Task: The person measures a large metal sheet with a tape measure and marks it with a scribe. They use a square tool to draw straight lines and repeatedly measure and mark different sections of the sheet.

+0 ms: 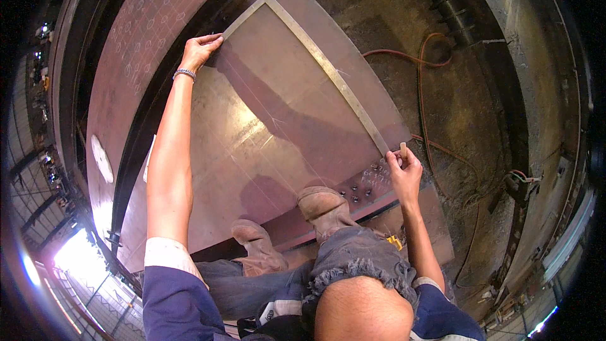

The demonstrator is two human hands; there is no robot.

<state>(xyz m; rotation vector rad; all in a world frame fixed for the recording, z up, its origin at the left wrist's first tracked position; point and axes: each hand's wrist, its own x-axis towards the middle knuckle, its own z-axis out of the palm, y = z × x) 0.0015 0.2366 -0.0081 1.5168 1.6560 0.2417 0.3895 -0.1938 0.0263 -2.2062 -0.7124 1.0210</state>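
Note:
A metal framing square (328, 69) lies on a large reddish-brown steel plate (208, 208), its corner at the far end. My left hand (201, 52), with a bracelet at the wrist, pinches the end of the shorter leg. At the end of the longer leg, my right hand (405, 173) has thumb and fingertips closed on the metal. A short, pale, flat stick (403, 149), perhaps a marking stone, stands up between the right fingers. Thin pale lines run across the plate, and shadows of my arms and head fall on it.
My worn boots (322, 205) rest at the plate's near edge, by a strip with several holes (356, 192). Another plate (136, 57) with chalk marks stretches along the left. An orange hose (421, 95) loops over the dirty floor at right, near a dark ribbed bar (442, 0).

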